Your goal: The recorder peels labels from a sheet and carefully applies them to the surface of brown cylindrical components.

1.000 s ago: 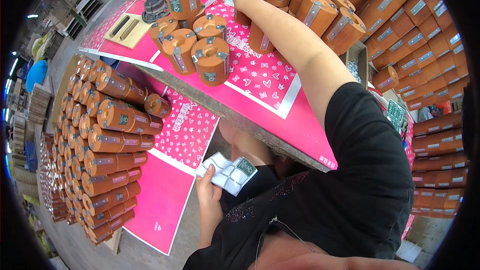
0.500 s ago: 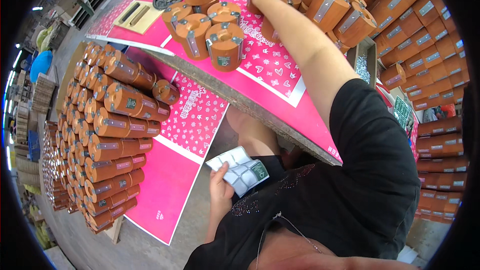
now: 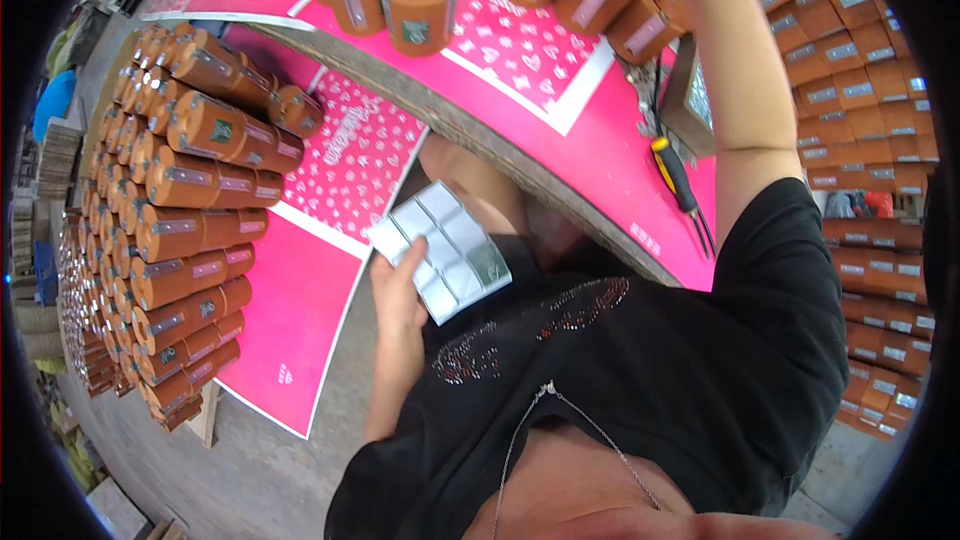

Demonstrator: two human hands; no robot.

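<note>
My left hand (image 3: 398, 290) grips a pale sheet of squares (image 3: 445, 245), thumb on top; a green label sits at the sheet's lower right corner. My right forearm (image 3: 745, 70) stretches up across the right of the table and leaves the picture at the top, so that hand is out of sight. Beside this arm, orange-brown wooden cylinders (image 3: 590, 0) with metal strips lie bunched at the back of the pink-covered table (image 3: 600, 175). A smaller group of cylinders (image 3: 418, 18) stands upright further left.
A tool with a yellow-and-black handle (image 3: 672, 172) and two thin prongs lies near the table's front edge, next to a metal-sided box (image 3: 690, 90). Stacked cylinders (image 3: 190, 180) fill a lower pink surface at left. More cylinders (image 3: 870, 155) form a wall at right.
The view has shifted, so the table sits higher in it. My right hand has left the upright cylinder it was touching and gone out at the top, further right. The held sheet faces up more flatly.
</note>
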